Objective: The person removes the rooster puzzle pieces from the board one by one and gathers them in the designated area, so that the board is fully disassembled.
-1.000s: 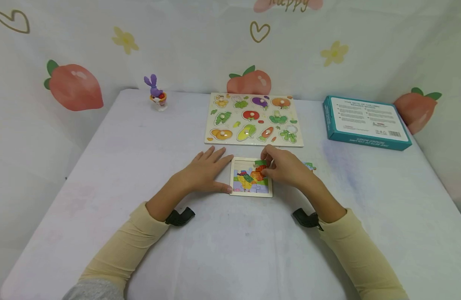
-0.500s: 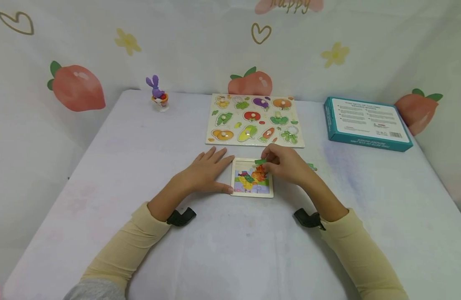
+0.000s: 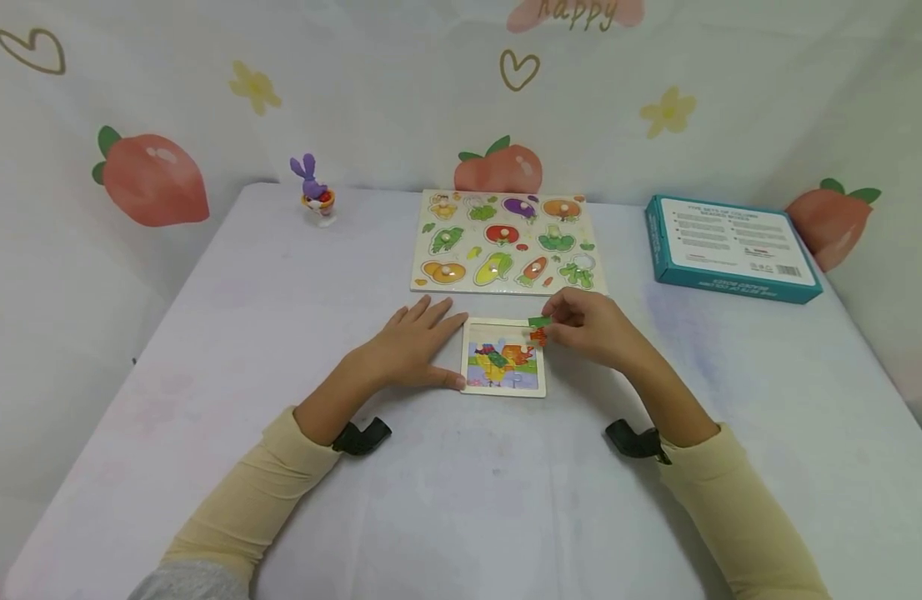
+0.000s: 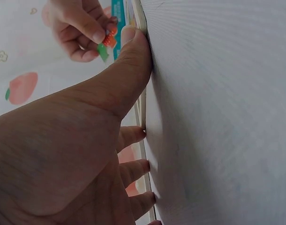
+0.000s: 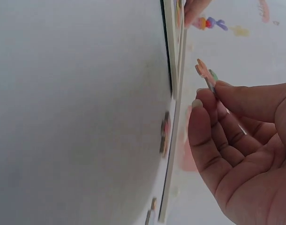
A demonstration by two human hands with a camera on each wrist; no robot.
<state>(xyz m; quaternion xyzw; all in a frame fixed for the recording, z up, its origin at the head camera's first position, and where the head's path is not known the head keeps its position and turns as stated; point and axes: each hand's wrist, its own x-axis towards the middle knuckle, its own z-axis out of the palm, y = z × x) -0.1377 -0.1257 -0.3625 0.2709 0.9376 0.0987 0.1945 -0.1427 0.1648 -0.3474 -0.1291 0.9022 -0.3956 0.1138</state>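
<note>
A small jigsaw puzzle in a wooden tray (image 3: 503, 393) lies on the table, showing a colourful bird picture with bare wood along its upper part. My left hand (image 3: 410, 346) rests spread on the table at its left, thumb touching the tray's lower left corner. Thumb and fingers of my right hand (image 3: 594, 330) pinch a green and orange puzzle piece (image 3: 538, 322) over the tray's upper right corner. In the right wrist view this piece (image 5: 206, 75) is held up, apart from the tray. Loose pieces (image 5: 165, 135) lie on the table near the right hand; the head view hides them.
Behind the tray lies a vegetable peg puzzle board (image 3: 472, 250). A teal and white box (image 3: 734, 248) is at the back right. A purple rabbit figurine (image 3: 311, 185) stands at the back left. A printed cloth (image 3: 386, 100) hangs behind the table.
My right hand has moved right with the puzzle piece, from over the picture to the tray's upper right corner. The left hand has stayed in place.
</note>
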